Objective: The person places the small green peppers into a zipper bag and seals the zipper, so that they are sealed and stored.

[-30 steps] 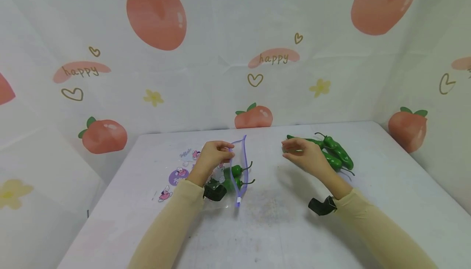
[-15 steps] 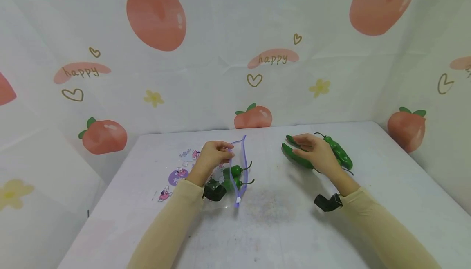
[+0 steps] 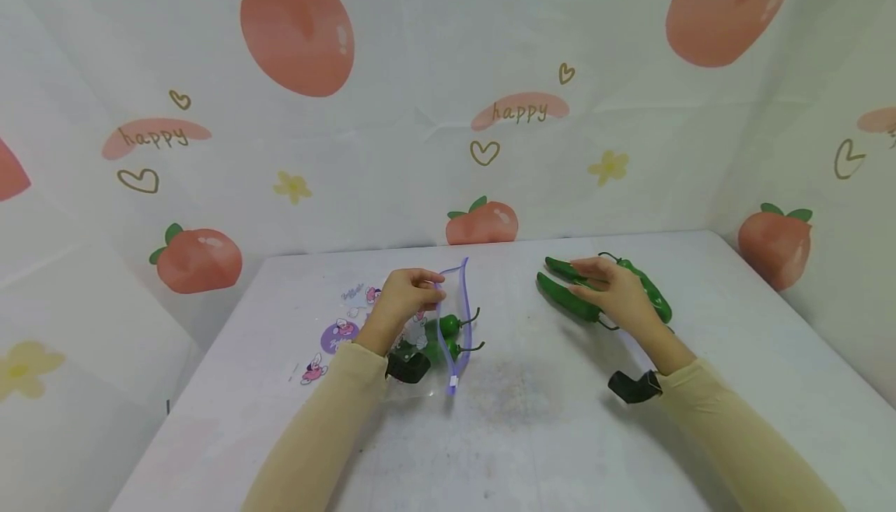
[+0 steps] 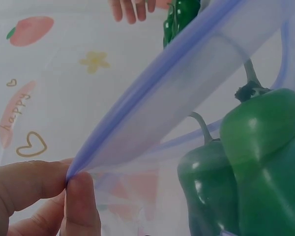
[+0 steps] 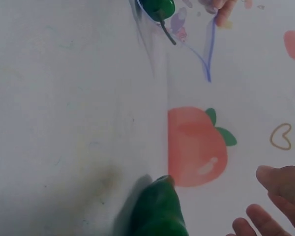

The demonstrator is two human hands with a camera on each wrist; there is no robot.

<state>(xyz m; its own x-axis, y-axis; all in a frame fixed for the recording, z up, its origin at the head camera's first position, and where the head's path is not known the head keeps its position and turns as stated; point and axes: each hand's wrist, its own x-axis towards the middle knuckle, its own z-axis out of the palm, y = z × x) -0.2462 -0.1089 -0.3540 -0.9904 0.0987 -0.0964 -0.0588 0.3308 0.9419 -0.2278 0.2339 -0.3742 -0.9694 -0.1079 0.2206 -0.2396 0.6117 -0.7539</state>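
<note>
- One left hand (image 3: pixel 406 294) pinches the rim of one clear zip bag (image 3: pixel 467 294) between thumb and fingers, its mouth edged in purple and spread open toward the right.
- Two bagged peppers (image 3: pixel 449 326) lie in that bag near the mouth, both green; their two stems poke out past the purple edge.
- One white slider (image 3: pixel 453 380) sits at the near end of the zip.
- One right hand (image 3: pixel 616 290) hovers over the loose peppers on the right, fingers apart and slightly bent, gripping nothing; whether it touches any pepper I cannot tell.
- At least three loose peppers show there, all green: a near pepper (image 3: pixel 567 299) just left of the hand, a second pepper (image 3: pixel 562 268) behind it and partly covered, and a third pepper (image 3: pixel 654 294) on the hand's far right. The hand hides too much for a sure total.
- Two sleeves (image 3: pixel 308 426), both beige, each with one black wrist mount (image 3: pixel 409 368) at the cuff.
- One white tabletop (image 3: pixel 518 450) carries the bag and peppers.
- Behind it, the printed backdrop (image 3: pixel 392 146) shows three yellow flowers (image 3: pixel 609 168) and five outlined hearts (image 3: pixel 484 152).
</note>
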